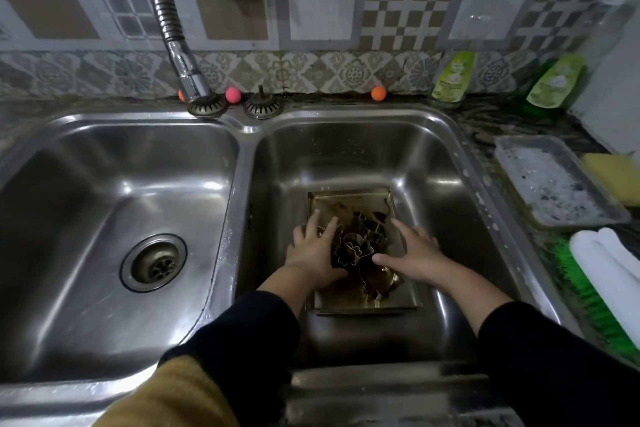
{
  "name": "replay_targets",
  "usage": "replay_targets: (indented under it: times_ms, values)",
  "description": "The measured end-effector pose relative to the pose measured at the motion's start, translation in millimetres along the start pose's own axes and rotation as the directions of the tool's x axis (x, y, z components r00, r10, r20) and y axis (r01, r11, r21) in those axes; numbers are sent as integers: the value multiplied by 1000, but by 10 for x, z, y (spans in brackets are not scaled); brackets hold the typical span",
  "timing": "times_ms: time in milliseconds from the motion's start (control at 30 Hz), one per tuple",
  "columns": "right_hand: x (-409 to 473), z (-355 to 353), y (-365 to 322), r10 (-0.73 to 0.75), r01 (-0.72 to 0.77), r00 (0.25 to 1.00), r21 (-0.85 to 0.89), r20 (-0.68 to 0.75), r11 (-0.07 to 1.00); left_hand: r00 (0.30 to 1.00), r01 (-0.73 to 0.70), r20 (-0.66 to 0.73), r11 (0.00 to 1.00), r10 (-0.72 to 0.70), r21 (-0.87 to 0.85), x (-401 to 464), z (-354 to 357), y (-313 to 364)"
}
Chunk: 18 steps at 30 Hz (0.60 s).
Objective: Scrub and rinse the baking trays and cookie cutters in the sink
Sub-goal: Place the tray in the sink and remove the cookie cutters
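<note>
A dirty rectangular baking tray lies flat on the bottom of the right sink basin. Several metal cookie cutters are piled in it. My left hand rests on the tray's left side with fingers spread over the cutters. On the tray's right side lies my right hand, fingers straight, thumb pointing toward the pile. Neither hand visibly grips anything. A second tray, covered in soap foam, sits on the counter at right.
The left basin holds only its drain. The flexible faucet hose ends above the divider, with no water running. Two green detergent bottles stand at the back right. A yellow sponge, green brush and white roll lie at right.
</note>
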State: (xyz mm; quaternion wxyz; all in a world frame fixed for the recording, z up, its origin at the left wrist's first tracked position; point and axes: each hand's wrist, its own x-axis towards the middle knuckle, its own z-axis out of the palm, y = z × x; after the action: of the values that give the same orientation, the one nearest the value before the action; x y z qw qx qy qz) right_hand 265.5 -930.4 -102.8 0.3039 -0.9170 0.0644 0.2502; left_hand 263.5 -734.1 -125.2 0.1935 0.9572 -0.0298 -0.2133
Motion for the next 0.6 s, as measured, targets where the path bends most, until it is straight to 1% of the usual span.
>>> replay_targets:
  times_ms: [33,100,200,267,300,400,500,600]
  values:
    - [-21,-7,-55,-20,19,1000,-61,-10,998,998,-65,-7,996,65,59,3,-6,11]
    - [-48,21,-138,-23,26,999,-155,24,988,988,-150,0,980,152,133,25,-15,30]
    - [-55,130,-187,32,-3,994,-273,104,962,981,-194,28,951,193,239,65,-25,70]
    - [-43,200,-198,44,-7,993,-320,109,947,982,-190,39,941,186,280,89,-28,71]
    - [-32,226,-207,37,-6,995,-318,93,948,983,-182,34,940,180,289,97,-24,67]
    - [-9,256,-236,30,-13,997,-234,69,972,986,-166,15,941,169,295,97,-14,65]
    - [4,239,-238,51,-32,995,-208,84,978,986,-168,44,935,163,314,98,-6,90]
    - [4,230,-233,67,-52,995,-199,70,979,989,-144,75,949,128,282,97,3,117]
